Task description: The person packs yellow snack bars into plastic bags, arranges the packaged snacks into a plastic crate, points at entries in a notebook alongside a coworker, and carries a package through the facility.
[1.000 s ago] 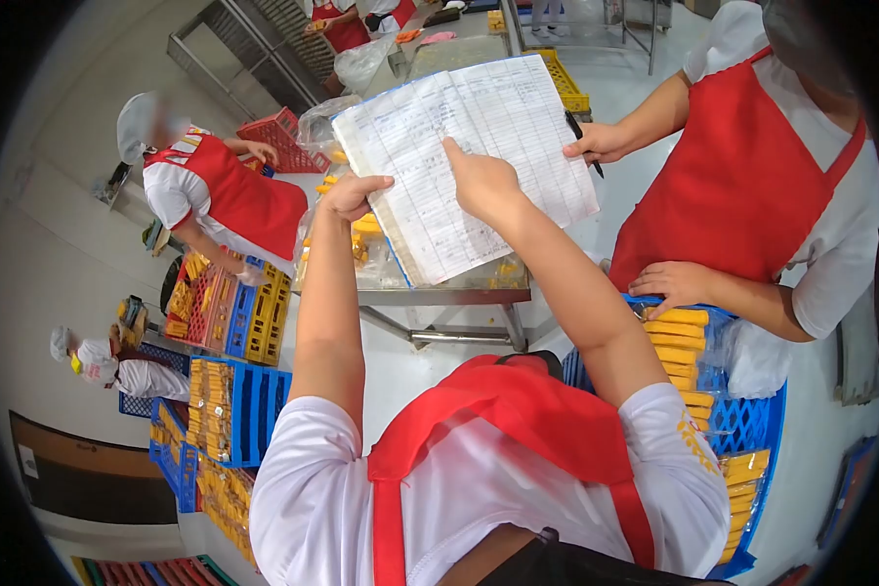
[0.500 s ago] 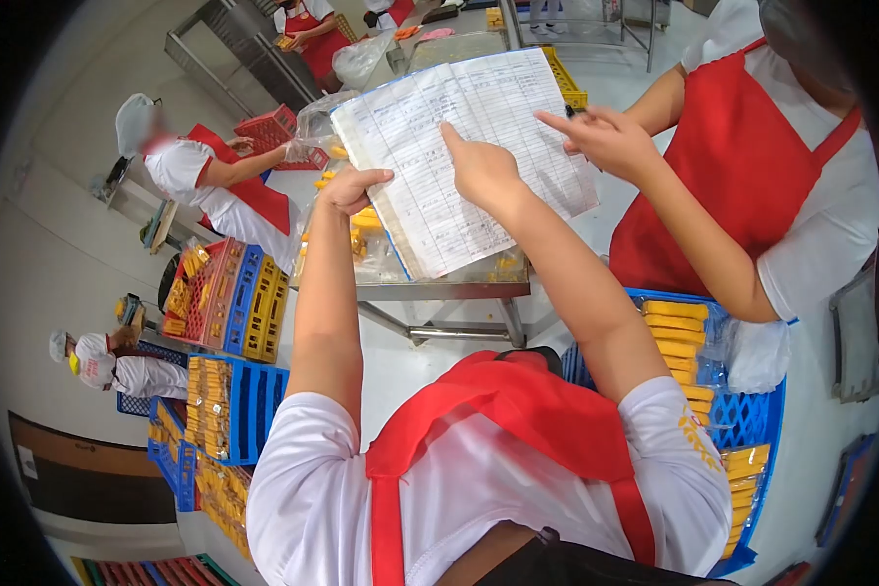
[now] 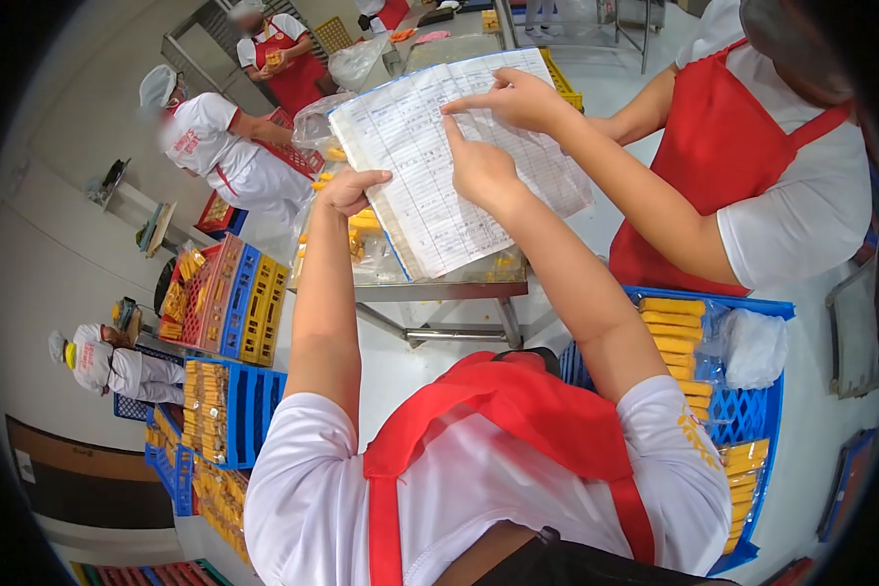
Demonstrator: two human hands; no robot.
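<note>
An open logbook (image 3: pixel 503 181) with ruled, handwritten pages is held up in front of me, tilted. My left hand (image 3: pixel 350 190) grips its left edge, thumb on top of the page. My right hand (image 3: pixel 483 174) has its index finger stretched out onto the page, the other fingers curled, and nothing shows in it. From the right, a co-worker's hand (image 3: pixel 523 101) points at nearly the same spot, its fingertip close to mine. Behind the book stands a metal table (image 3: pixel 439 291) with yellow packaged items (image 3: pixel 364 221) on it.
At my right is a blue crate (image 3: pixel 742 415) of yellow packs and a white plastic bag (image 3: pixel 755 349). Stacked red, blue and yellow crates (image 3: pixel 246 303) stand left, above more filled blue crates (image 3: pixel 249 410). The co-worker in a red apron (image 3: pixel 698 146) stands close right; other workers are farther back.
The co-worker's pointing hand has moved left over the page, up to my fingertip. The worker at the back left has turned away. My own hands and the logbook have barely moved.
</note>
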